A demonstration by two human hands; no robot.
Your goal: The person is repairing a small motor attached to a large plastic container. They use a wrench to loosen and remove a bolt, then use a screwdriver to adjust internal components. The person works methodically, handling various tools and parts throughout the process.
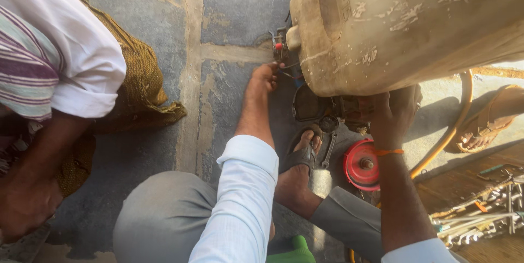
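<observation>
A dirty cream plastic tank point(404, 23) fills the upper right, sitting over a small engine. My left hand point(266, 77) reaches forward to the small fittings and wires point(281, 50) at the tank's lower left corner, fingers pinched together there. My right hand point(390, 113), with an orange thread on the wrist, grips the dark engine part under the tank's bottom edge. A red round pulley cover point(360, 165) sits just left of my right forearm. A spanner point(329, 151) lies on the ground by my sandalled foot point(301, 156).
Another person in a striped white shirt point(49, 50) crouches at left beside a brown woven sack point(136, 77). A yellow hose point(447, 132) curves at right past a sandal point(488, 121). Several tools point(480, 208) lie on a wooden board at lower right. Stone paving lies below.
</observation>
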